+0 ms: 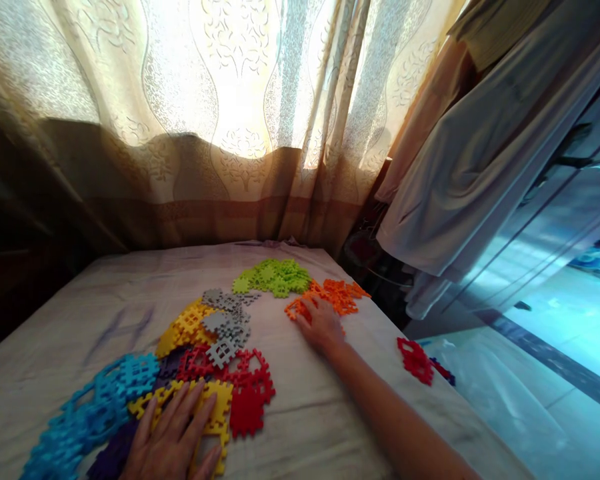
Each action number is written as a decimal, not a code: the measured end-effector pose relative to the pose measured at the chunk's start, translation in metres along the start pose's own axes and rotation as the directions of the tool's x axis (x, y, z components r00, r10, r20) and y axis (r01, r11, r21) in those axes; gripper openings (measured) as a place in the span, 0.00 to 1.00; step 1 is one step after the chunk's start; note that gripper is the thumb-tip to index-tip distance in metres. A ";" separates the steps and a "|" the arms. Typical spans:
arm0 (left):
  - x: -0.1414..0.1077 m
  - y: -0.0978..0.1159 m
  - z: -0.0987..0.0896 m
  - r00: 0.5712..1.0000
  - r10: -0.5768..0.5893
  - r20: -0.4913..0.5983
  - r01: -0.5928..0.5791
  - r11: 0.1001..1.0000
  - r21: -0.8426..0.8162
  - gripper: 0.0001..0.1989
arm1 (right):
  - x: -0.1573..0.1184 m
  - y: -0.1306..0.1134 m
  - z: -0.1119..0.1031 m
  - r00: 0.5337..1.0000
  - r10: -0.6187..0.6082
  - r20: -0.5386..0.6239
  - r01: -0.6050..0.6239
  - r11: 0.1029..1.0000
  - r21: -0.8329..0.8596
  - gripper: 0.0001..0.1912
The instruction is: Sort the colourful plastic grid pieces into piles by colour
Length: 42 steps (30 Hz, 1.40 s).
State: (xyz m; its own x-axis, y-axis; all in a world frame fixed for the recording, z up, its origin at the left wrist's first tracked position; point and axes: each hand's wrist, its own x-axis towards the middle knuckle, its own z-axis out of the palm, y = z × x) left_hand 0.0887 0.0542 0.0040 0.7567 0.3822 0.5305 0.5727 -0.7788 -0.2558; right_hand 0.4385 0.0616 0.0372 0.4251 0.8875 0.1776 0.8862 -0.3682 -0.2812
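Note:
My left hand lies flat with fingers spread on yellow interlocking puzzle tiles at the near left. Under and beside it are dark purple tiles. My right hand reaches out over a pile of orange interlocking tiles, its fingers resting on them and apart. Red tiles lie just right of the yellow ones, and blue tiles curve along the left. Grey tiles and more yellow-orange tiles lie farther back. A lime green pile sits beyond, left of the orange.
The tiles lie on a cloth-covered surface with a dark H-shaped mark. More red tiles are at its right edge, beside clear plastic sheeting. Patterned curtains hang behind, and clothes hang at the right.

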 end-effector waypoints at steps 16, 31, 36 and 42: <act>0.005 0.002 -0.004 1.000 0.009 -0.015 -0.009 1.000 0.021 0.26 | 0.005 -0.015 0.015 0.957 -0.287 -0.031 0.282 0.904 0.321 0.20; 0.008 0.005 -0.015 0.999 0.006 0.048 -0.008 0.999 0.042 0.29 | 0.098 0.072 -0.004 0.964 0.133 0.229 -0.088 0.977 -0.196 0.33; 0.004 0.004 -0.010 0.998 -0.028 0.049 0.028 1.000 0.004 0.29 | 0.062 0.092 -0.010 0.983 0.113 0.147 -0.080 0.973 -0.215 0.30; -0.004 0.001 0.000 0.999 -0.030 0.038 0.030 0.999 -0.021 0.26 | 0.018 0.137 -0.027 0.991 0.099 0.092 -0.073 0.966 -0.248 0.28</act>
State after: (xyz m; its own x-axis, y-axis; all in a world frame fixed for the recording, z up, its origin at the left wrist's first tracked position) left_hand 0.0862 0.0522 0.0019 0.7509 0.4238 0.5065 0.5888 -0.7769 -0.2229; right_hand 0.5722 0.0200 0.0278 0.4918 0.8685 0.0618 0.8706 -0.4893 -0.0507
